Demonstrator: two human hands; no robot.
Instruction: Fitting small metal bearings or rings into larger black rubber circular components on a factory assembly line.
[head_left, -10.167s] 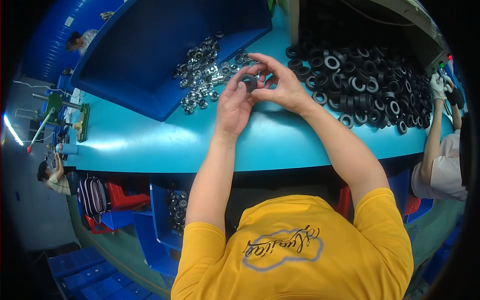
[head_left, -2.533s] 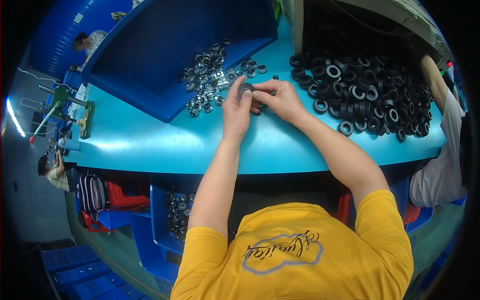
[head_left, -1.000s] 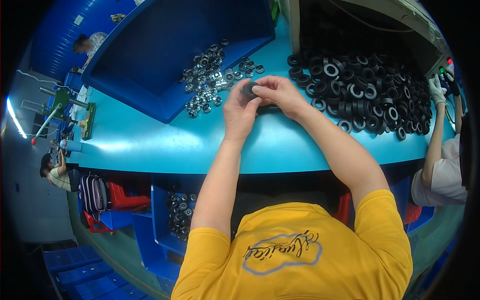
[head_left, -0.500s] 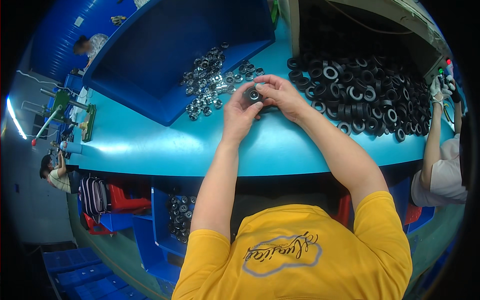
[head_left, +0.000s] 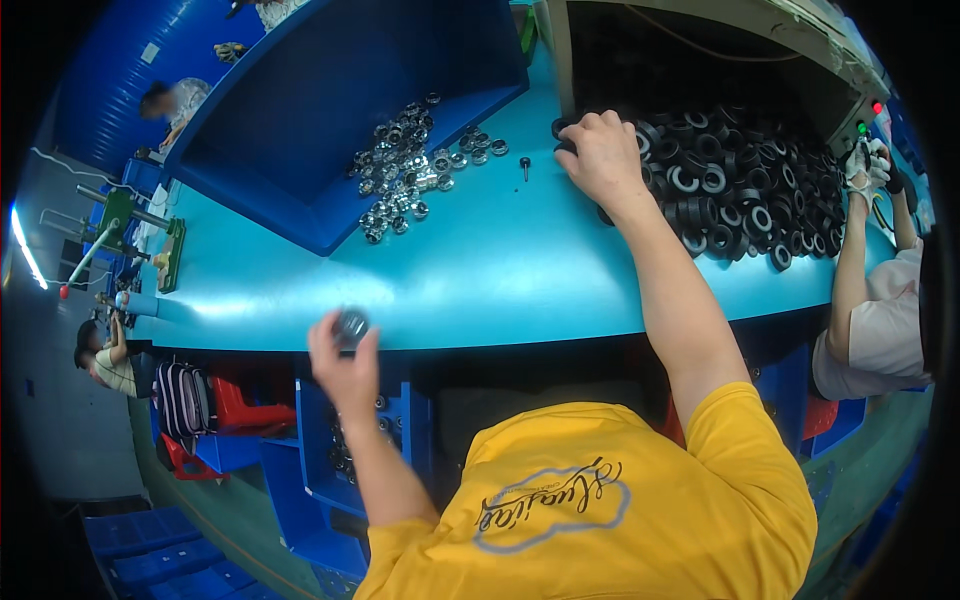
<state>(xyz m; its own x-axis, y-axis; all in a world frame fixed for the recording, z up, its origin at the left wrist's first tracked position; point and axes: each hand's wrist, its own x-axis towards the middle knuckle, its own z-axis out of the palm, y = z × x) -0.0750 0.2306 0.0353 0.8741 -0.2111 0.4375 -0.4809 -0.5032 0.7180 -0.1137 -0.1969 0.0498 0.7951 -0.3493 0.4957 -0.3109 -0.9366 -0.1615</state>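
Hands (head_left: 345, 360) on round part (head_left: 351, 324), black rings (head_left: 730, 190)

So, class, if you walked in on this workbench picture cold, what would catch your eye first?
Probably the big heap of black rings at the far right of the turquoise bench, where the right hand rests on its near edge. Next, the left hand holding a small round metal part at the bench's front edge, and the shiny metal pieces scattered in the blue tray.

A turquoise worktable (head_left: 480, 270) is seen beneath a deep blue tray (head_left: 330, 90). Silvery metal rings (head_left: 405, 180) are scattered there, and black rubber rings (head_left: 740, 190) with pale centres are heaped. A yellow shirt (head_left: 600, 500) with grey script is worn.
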